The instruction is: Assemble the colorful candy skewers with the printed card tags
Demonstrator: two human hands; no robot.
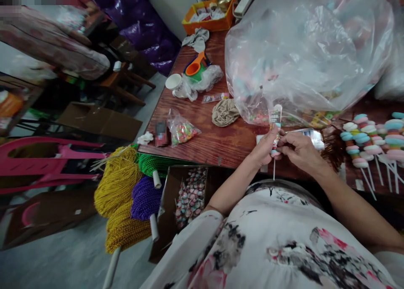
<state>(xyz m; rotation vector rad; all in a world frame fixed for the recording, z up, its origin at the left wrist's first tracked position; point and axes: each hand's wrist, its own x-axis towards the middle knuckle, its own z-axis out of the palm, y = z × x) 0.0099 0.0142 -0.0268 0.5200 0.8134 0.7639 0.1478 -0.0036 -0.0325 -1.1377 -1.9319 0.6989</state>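
Note:
Close to my body, at the table's front edge, my left hand is closed round a wrapped candy stick, whose white stick points down toward me. A clear printed wrapper stands up above the fingers. My right hand pinches at the same candy from the right side, fingertips touching it. Most of the candy is hidden by the fingers. To the right lie several finished-looking candy skewers in blue, pink and white on white sticks. Beside my right hand are brown metallic ties.
A large clear bag fills the back right. On the table are a beige cloth, a small candy bag, a cup and an orange bin. Cord spools and a box of lollipops stand below left.

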